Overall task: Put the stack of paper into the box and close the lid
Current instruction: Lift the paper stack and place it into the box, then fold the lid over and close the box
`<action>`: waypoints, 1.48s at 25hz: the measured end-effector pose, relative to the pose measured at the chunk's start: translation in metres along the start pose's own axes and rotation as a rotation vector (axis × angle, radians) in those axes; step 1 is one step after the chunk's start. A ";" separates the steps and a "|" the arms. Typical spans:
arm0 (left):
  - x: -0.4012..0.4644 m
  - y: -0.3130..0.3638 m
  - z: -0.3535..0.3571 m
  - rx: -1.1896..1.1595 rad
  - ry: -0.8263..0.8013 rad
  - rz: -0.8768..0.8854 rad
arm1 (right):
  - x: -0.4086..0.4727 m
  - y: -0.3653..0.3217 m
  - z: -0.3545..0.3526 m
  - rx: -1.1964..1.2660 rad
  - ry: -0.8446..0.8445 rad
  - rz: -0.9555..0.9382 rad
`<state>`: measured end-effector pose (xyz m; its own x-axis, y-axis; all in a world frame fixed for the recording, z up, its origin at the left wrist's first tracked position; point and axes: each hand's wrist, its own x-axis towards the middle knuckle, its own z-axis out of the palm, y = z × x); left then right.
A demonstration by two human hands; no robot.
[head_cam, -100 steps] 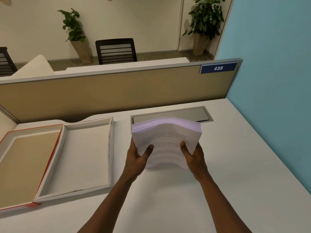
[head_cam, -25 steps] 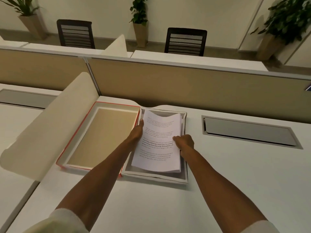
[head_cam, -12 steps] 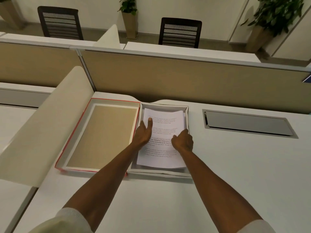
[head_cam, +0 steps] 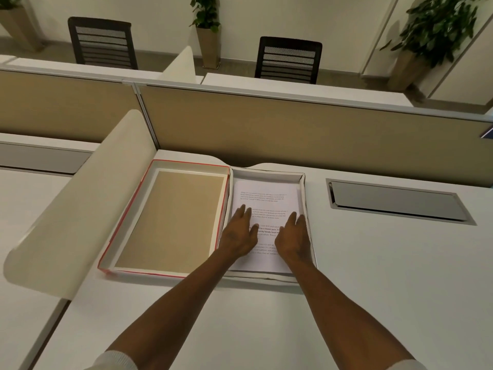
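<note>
The stack of printed paper [head_cam: 266, 193] lies flat inside the white box tray [head_cam: 302, 180] on the desk. My left hand [head_cam: 240, 233] rests palm down on the left part of the top sheet, fingers spread. Beside it my right hand [head_cam: 293, 236] lies flat on the right part, close to the tray's right wall. Neither hand grips anything. The red-edged lid [head_cam: 170, 220] lies open to the left of the tray, brown inside facing up, joined along the shared edge.
A curved cream divider [head_cam: 77, 209] stands left of the lid. A beige partition [head_cam: 293, 134] runs behind the box. A grey cable hatch [head_cam: 397, 201] sits in the white desk [head_cam: 373, 289] to the right. Chairs and potted plants are beyond.
The stack went from held above the desk into the tray. In the last half second both hands opened flat on the top sheet, and the curled sheet now lies flat.
</note>
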<state>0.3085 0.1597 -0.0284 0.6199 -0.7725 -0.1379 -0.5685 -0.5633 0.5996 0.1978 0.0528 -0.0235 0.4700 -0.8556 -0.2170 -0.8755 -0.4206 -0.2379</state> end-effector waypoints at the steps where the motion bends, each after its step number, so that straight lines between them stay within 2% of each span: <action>1: -0.002 -0.003 0.002 0.053 -0.049 0.032 | -0.003 0.000 0.003 -0.083 0.031 -0.061; 5: -0.005 -0.013 0.007 0.205 -0.101 0.088 | -0.011 0.009 0.016 -0.204 0.055 -0.236; 14: -0.007 -0.007 0.006 0.171 -0.075 0.105 | -0.009 0.017 0.006 -0.134 0.055 -0.237; 16: -0.014 -0.002 -0.002 0.025 0.020 0.091 | -0.016 0.011 -0.001 0.012 0.123 -0.267; 19: -0.037 -0.015 -0.031 -0.214 0.327 -0.045 | -0.034 -0.013 -0.012 0.312 0.250 -0.417; 21: -0.055 -0.048 -0.059 -0.121 0.505 -0.168 | -0.053 -0.040 -0.013 0.376 0.239 -0.547; 22: -0.062 -0.068 -0.074 -0.018 0.537 -0.232 | -0.064 -0.055 -0.010 0.346 0.201 -0.617; 24: -0.073 -0.107 -0.104 0.165 0.500 -0.353 | -0.084 -0.082 0.003 0.195 0.088 -0.731; 26: -0.078 -0.139 -0.130 0.250 0.409 -0.465 | -0.095 -0.098 0.018 0.008 -0.046 -0.753; 29: -0.077 -0.174 -0.151 0.270 0.260 -0.560 | -0.100 -0.102 0.037 -0.182 -0.173 -0.698; 31: -0.071 -0.190 -0.158 0.207 0.172 -0.596 | -0.104 -0.100 0.044 -0.213 -0.203 -0.679; 33: -0.065 -0.199 -0.163 0.125 0.167 -0.637 | -0.108 -0.099 0.047 -0.209 -0.203 -0.672; 37: -0.058 -0.203 -0.179 0.108 0.235 -0.664 | -0.108 -0.095 0.045 -0.223 -0.206 -0.673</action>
<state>0.4854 0.3714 -0.0009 0.9471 -0.1792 -0.2663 -0.0730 -0.9282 0.3649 0.2351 0.1988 -0.0202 0.9059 -0.3255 -0.2710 -0.3816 -0.9049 -0.1888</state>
